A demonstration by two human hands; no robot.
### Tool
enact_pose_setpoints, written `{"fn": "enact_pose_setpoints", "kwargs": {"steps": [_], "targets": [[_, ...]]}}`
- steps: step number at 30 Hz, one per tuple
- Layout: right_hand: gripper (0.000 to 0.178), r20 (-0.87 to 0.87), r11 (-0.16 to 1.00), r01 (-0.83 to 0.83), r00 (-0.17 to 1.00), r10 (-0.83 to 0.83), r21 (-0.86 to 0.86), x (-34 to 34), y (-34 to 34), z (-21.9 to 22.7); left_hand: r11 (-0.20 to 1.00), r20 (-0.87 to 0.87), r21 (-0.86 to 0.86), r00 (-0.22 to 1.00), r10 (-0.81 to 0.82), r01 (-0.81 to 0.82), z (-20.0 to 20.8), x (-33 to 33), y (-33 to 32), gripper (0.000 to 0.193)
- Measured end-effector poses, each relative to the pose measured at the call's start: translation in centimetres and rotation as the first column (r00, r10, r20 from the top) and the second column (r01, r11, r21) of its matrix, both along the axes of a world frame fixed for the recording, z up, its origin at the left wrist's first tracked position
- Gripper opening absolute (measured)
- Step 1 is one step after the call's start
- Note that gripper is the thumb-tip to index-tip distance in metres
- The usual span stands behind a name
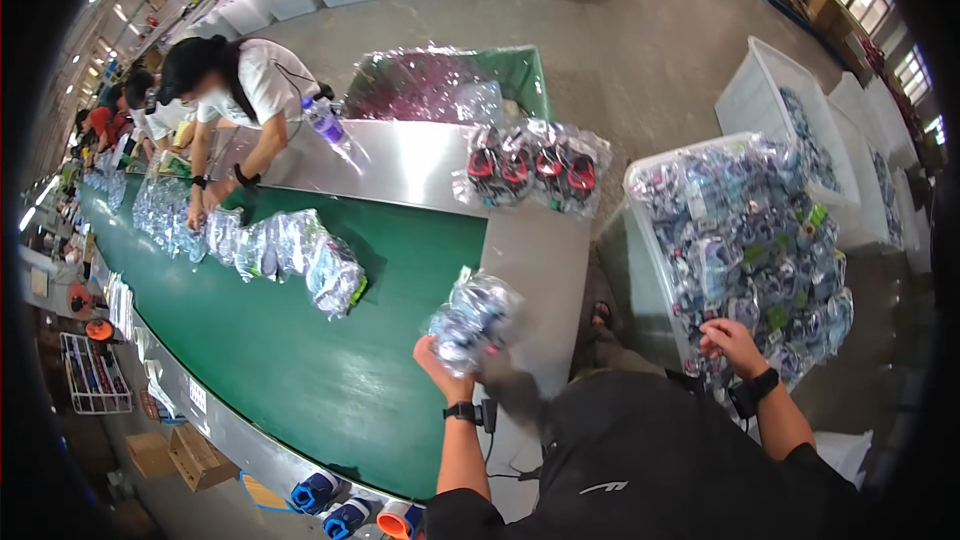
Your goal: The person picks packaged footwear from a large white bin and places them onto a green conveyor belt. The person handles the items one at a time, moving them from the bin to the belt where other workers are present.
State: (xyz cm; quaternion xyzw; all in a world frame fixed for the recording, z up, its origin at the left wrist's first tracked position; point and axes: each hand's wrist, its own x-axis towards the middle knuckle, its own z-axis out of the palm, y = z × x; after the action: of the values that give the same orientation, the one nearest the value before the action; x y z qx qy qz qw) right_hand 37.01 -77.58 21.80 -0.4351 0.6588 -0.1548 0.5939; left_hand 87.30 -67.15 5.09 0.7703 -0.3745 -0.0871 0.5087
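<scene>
My left hand (pixel 437 368) is at the near end of the green conveyor belt (pixel 420 430), closed on a clear plastic bag of pale blue shoes (pixel 468 325). A dark blurred shape (pixel 512 387) beside this bag is too smeared to identify. On the right, my right hand (pixel 732 345) is over a white bin (pixel 655 265) heaped with bagged shoes (pixel 715 260). Its fingers are curled together against the bags, and what they pinch, if anything, is hidden. Farther up the belt, a row of bagged shoes (pixel 290 245) lies end to end.
Bagged black-and-red shoes (pixel 530 168) lie on the metal ledge (pixel 410 160), near a purple-labelled bottle (pixel 322 120). A co-worker (pixel 255 90) leans over the belt, handling bags. Behind stands a green plastic-lined container (pixel 525 80). Loose shoes (pixel 345 517) sit along the lower edge; more white bins (pixel 775 100) stand right.
</scene>
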Motion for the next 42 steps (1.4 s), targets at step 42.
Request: {"fn": "enact_pose_setpoints", "kwargs": {"steps": [42], "targets": [[0.041, 0.262, 0.986, -0.015, 0.963, 0.058, -0.164, -6.7, -17.4, -2.4, 0.74, -0.934, -0.037, 0.241, -0.264, 0.671, 11.7, -14.8, -12.8, 0.055]]}}
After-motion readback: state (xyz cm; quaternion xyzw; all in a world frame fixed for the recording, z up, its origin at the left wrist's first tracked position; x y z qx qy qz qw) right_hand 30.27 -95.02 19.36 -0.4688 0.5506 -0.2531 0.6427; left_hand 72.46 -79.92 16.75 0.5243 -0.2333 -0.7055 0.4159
